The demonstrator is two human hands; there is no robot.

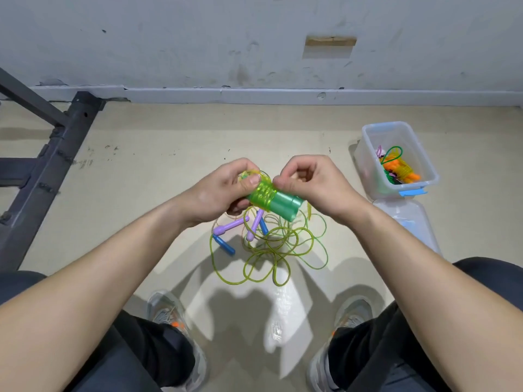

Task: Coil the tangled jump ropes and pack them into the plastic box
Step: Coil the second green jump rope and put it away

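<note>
Head view shows the left hand (226, 188) curled around the wound end of a pair of green handles (283, 205), its thumb pressed on the yellow-green rope (261, 192) coiled about them. The right hand (314, 182) meets the coils from the other side and pinches the rope with bent fingers. Beneath both hands the rest of the rope lies in loose loops, tangled with purple handles (226, 226) and blue handles (225, 246); well beyond the right hand stands the open plastic box (365, 154), an orange-handled rope (406, 173) inside.
</note>
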